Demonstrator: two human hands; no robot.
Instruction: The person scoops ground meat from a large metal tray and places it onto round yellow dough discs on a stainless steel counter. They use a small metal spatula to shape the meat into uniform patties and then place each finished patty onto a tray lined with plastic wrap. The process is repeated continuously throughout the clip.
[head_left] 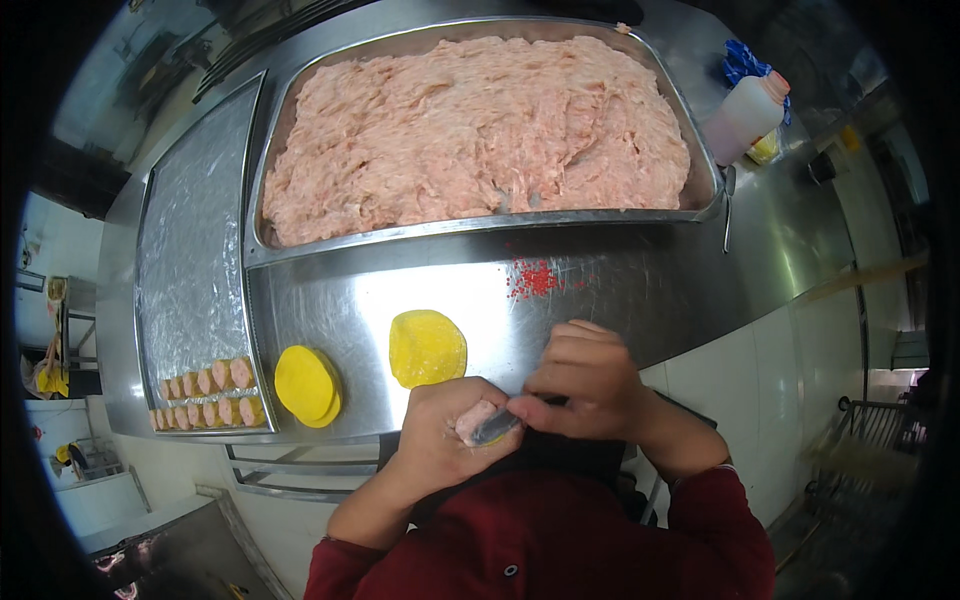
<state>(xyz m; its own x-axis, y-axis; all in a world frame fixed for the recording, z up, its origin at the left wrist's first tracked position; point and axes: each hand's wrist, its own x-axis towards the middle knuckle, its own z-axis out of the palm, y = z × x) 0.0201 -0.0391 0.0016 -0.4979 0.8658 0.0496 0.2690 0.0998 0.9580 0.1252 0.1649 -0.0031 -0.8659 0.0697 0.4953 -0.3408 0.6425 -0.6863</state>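
My left hand (445, 425) is curled around a small dumpling with pink minced filling (474, 418) at its open top; a bit of yellow wrapper shows at its lower edge. In my right hand (585, 385), closed at the table's front edge, is a flat metal spatula (494, 427), its blade pressed on the filling. Just beyond my left hand lies a single round yellow wrapper (428, 345). Further left sits a small stack of the same wrappers (303, 386). Red diced bits (533, 279) are scattered on the steel beyond my right hand.
A large steel pan (480, 226) heaped with pink minced meat (480, 130) fills the far side. On the left, a film-lined tray (195, 230) carries two rows of filled dumplings (210, 395). A plastic bottle (745, 115) and a metal utensil (728, 210) are at right.
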